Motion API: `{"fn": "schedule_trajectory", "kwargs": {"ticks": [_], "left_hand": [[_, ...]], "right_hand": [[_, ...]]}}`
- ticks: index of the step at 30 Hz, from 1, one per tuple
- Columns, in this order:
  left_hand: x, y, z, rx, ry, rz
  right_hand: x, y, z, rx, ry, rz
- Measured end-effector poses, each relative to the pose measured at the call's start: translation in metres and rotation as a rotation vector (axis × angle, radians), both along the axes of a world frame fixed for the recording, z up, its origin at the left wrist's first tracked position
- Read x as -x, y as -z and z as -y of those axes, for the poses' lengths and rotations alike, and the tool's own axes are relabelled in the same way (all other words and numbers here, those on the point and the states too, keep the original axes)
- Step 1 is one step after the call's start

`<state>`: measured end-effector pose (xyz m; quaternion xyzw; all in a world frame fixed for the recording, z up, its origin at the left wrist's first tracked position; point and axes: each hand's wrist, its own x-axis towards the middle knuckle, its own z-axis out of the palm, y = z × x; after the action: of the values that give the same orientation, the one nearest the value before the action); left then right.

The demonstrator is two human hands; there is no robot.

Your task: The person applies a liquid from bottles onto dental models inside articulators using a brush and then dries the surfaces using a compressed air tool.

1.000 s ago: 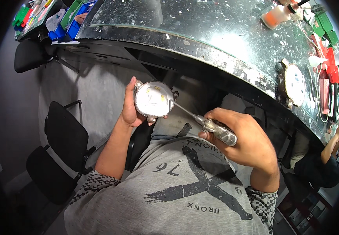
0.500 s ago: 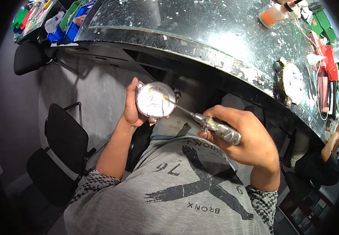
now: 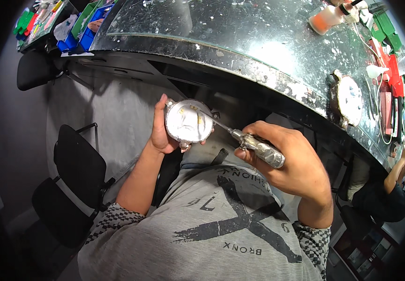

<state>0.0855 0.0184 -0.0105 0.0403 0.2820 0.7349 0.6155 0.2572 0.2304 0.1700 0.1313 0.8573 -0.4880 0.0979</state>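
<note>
My left hand [image 3: 161, 133] holds a round metal dental flask half [image 3: 186, 136] from its left side and below, thumb up along the rim. White plaster-like material fills it, with small yellowish tooth-like pieces [image 3: 199, 120] set in the surface. In my right hand [image 3: 289, 157] is a silver metal tool [image 3: 261, 149] with a thick, knobbly body and a long thin shaft. Its shaft reaches up and left over the flask's right rim, the tip lying over the white surface near the yellowish pieces. Whether the tip touches them I cannot tell.
A speckled dark workbench [image 3: 179, 28] curves across the far side. On it, at right, are another round flask half [image 3: 349, 100] and a bottle of orange liquid [image 3: 325, 19]. Black chairs [image 3: 78, 164] stand left. Another person [image 3: 380, 203] sits at far right.
The flask half in my left hand has shifted slightly right and tilted a little. My right hand has moved slightly left and up, and the tool's tip now lies farther up on the white surface.
</note>
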Motion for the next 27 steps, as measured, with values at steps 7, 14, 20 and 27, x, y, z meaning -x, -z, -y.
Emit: {"fn": "schedule_trajectory", "kwargs": {"ticks": [7, 14, 20, 27], "left_hand": [[-0.005, 0.006, -0.003, 0.139, -0.093, -0.066], [-0.002, -0.002, -0.003, 0.063, -0.003, -0.05], [-0.007, -0.003, -0.003, 0.102, -0.028, -0.022], [-0.006, -0.004, -0.004, 0.056, 0.013, -0.006]], "right_hand": [[-0.008, 0.005, -0.004, -0.011, -0.107, -0.019], [-0.004, 0.005, 0.002, -0.071, -0.017, -0.002], [-0.002, 0.007, 0.005, -0.065, 0.009, 0.013], [-0.002, 0.009, 0.009, -0.059, 0.025, -0.038]]}}
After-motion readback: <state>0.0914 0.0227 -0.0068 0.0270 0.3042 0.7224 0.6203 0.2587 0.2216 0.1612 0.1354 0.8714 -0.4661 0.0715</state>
